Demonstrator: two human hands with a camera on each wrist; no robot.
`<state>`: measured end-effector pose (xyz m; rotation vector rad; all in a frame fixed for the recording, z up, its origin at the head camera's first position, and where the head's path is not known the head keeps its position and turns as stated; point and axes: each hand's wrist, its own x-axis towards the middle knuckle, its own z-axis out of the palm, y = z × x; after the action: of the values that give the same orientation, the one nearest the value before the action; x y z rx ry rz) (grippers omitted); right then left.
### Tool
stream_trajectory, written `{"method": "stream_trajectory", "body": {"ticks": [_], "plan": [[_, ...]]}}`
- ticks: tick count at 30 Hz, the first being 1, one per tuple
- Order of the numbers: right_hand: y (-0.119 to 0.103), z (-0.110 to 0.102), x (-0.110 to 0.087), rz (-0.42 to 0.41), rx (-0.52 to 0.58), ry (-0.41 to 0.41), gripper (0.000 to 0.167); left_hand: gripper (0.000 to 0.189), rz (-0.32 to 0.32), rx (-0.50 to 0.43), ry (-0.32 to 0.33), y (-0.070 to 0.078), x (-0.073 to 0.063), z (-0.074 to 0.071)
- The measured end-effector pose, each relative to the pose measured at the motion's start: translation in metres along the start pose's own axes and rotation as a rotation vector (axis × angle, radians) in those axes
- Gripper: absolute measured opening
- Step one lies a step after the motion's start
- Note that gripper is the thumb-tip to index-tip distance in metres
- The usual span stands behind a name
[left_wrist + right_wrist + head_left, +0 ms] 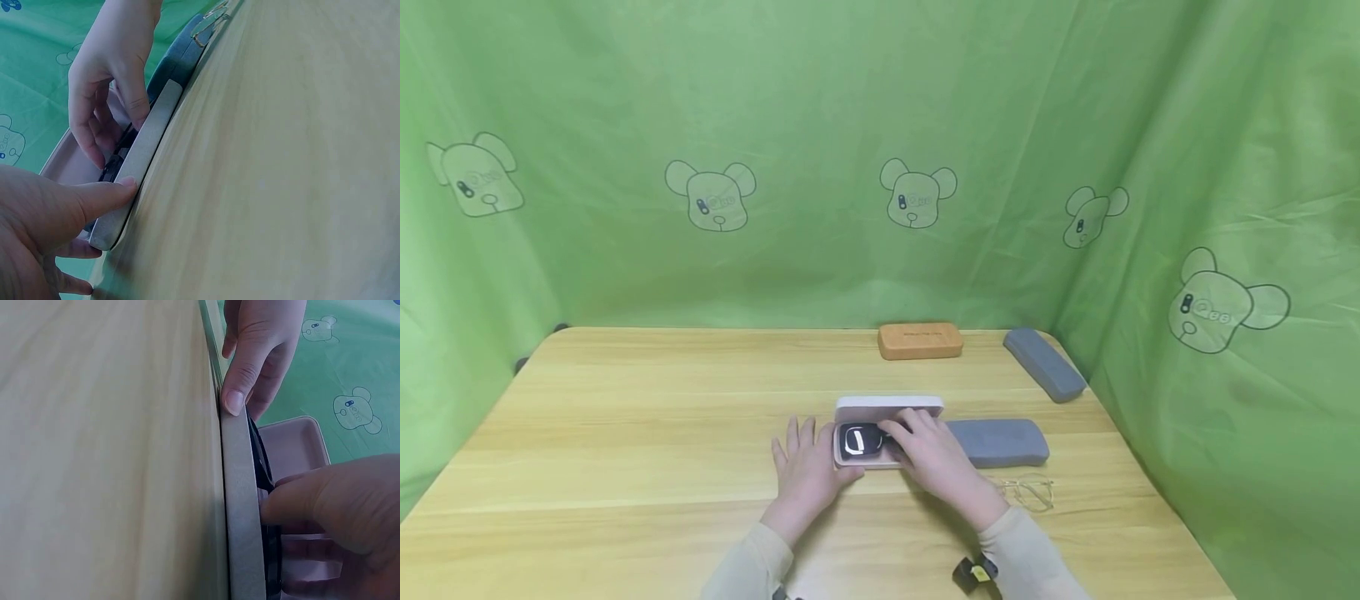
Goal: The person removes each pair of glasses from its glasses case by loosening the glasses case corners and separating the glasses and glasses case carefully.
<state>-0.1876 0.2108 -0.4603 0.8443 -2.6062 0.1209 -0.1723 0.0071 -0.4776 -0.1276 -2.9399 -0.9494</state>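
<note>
Right grip [929,452] pinching dark glasses [860,440] jutting leftward inside case [887,402]; left grip [808,468] spread, touching case.

Wood-grain tabletop [625,467], orange-brown case [920,343] near its far edge, slanting blue-grey case [1043,365] at far right, second blue-grey case [1003,442] nearer, right of centre, thin-framed glasses [1034,496] on its near side, green curtain [820,100] printed with bear heads [913,200]

The left hand [44,215] rests its thumb on an open case [145,156]. The right hand [114,78] holds dark glasses [111,169] inside.
</note>
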Motion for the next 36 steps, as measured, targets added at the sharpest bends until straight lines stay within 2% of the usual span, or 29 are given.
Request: {"method": "stream_trajectory", "body": {"ticks": [6, 36], "plan": [[-0.0026, -0.0047, 0.0005, 0.033, 0.002, -0.041, 0.041, 0.08, -0.004, -0.003, -0.003, -0.0002, 0.0001, 0.0001], [-0.005, -0.0103, 0.0014, 0.03, -0.036, -0.027, 0.046, 0.079, 0.004, 0.002, 0.013, 0.0004, -0.0002, -0.0001]]}}
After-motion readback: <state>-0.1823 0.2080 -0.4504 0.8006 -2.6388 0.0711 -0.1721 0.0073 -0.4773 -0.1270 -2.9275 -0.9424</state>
